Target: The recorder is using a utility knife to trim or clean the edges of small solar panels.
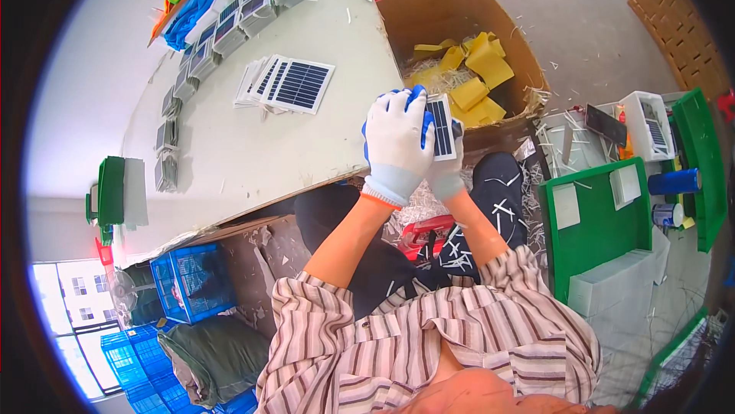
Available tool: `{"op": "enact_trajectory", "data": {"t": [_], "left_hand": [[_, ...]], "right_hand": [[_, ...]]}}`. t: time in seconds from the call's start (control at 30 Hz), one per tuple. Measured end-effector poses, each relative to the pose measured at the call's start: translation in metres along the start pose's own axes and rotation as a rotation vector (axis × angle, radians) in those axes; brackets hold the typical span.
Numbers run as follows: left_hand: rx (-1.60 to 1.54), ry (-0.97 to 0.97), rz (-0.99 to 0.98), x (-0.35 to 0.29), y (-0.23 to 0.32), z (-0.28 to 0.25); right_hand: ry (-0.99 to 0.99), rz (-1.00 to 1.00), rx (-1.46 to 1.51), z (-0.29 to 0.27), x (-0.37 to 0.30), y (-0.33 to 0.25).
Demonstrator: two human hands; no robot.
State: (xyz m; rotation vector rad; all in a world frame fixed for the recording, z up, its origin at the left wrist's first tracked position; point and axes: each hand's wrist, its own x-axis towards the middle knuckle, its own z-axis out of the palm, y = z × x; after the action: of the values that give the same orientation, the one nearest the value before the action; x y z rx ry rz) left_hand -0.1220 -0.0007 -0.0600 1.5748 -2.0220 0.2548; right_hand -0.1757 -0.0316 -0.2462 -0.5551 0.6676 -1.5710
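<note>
Both my hands wear white work gloves with blue palms and fingers. A small solar panel [440, 127], dark with a white frame, is held between them just past the table's right edge. My left hand [396, 135] closes over the panel's left side, its fingers bent around it. My right hand [448, 173] grips the panel from below and the right, with most of its fingers hidden behind it. On the table to the left lies a fanned pile of similar solar panels [302, 86].
Stacks of solar panels [253, 12] line the far left of the pale table [306, 142]. Beyond my hands, a cardboard box [429, 8] holds yellow pieces [486, 62] and white strips. A green tray [601, 230] with white sheets stands at right. Below are a red stool [429, 230] and scattered strips.
</note>
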Motion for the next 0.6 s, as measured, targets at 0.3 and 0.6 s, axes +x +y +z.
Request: {"op": "enact_trajectory", "data": {"t": [0.3, 0.6], "left_hand": [[-0.06, -0.023, -0.057, 0.0, -0.019, -0.017], [-0.059, 0.024, -0.044, -0.007, -0.021, -0.01]], "right_hand": [[-0.301, 0.711, 0.502, 0.022, 0.028, -0.036], [-0.493, 0.151, -0.486, 0.002, -0.002, -0.081]]}}
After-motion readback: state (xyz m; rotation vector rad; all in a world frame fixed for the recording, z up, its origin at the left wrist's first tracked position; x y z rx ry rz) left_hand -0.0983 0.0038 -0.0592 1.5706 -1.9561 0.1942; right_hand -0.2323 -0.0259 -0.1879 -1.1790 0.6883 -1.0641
